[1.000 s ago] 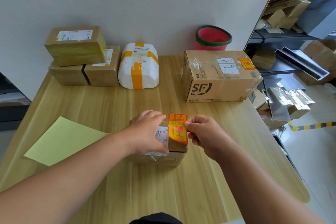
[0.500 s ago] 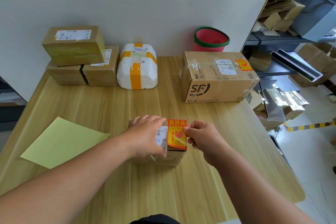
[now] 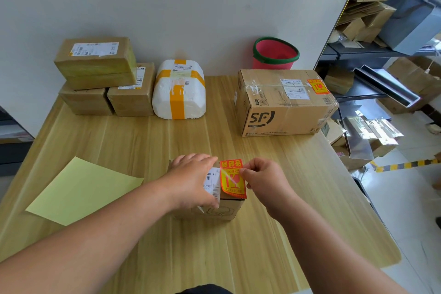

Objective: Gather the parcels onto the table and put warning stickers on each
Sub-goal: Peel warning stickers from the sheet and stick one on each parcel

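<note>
Head view: the small box sits on the table. The left hand lies on top of the box, its grip loose. The right hand pinches the red sticker over the box's right end. Next, I think, press it flat.

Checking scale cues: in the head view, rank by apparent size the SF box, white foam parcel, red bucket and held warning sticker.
1. SF box
2. white foam parcel
3. red bucket, base hidden
4. warning sticker, though nearest
</note>
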A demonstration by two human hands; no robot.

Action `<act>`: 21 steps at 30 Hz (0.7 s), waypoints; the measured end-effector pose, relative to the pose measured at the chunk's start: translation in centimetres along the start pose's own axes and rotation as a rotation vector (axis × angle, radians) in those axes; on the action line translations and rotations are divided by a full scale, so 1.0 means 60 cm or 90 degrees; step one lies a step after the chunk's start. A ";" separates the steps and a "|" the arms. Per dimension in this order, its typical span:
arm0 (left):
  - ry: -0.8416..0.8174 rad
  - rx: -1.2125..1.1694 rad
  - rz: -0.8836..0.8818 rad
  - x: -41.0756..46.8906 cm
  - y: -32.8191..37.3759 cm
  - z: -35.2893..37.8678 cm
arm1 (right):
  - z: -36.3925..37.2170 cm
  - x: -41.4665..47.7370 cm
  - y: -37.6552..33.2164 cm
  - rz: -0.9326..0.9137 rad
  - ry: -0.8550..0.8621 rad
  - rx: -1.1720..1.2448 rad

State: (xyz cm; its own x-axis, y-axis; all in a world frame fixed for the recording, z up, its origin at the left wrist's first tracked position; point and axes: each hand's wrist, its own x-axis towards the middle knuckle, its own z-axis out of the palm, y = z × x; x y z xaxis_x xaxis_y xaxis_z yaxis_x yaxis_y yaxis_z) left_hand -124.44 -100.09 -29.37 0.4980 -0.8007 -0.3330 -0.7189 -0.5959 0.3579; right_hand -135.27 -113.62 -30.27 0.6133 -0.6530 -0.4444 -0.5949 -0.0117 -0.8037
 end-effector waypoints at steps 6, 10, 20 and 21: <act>-0.004 -0.003 -0.001 -0.001 0.002 -0.003 | 0.003 0.000 0.000 -0.019 0.018 -0.036; -0.009 -0.003 -0.001 -0.002 0.001 -0.005 | 0.004 0.002 0.000 -0.024 0.022 -0.055; -0.013 -0.010 -0.008 -0.002 0.003 -0.008 | 0.008 0.007 -0.007 -0.056 0.062 -0.211; -0.013 -0.012 -0.008 -0.002 0.002 -0.008 | 0.007 0.006 -0.009 -0.059 0.071 -0.231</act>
State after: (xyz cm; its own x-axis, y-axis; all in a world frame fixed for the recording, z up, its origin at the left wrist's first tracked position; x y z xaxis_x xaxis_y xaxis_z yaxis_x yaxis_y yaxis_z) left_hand -124.38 -100.12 -28.90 0.4966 -0.7919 -0.3553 -0.7036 -0.6070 0.3694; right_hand -134.51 -113.54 -30.18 0.6240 -0.7151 -0.3150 -0.6974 -0.3277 -0.6374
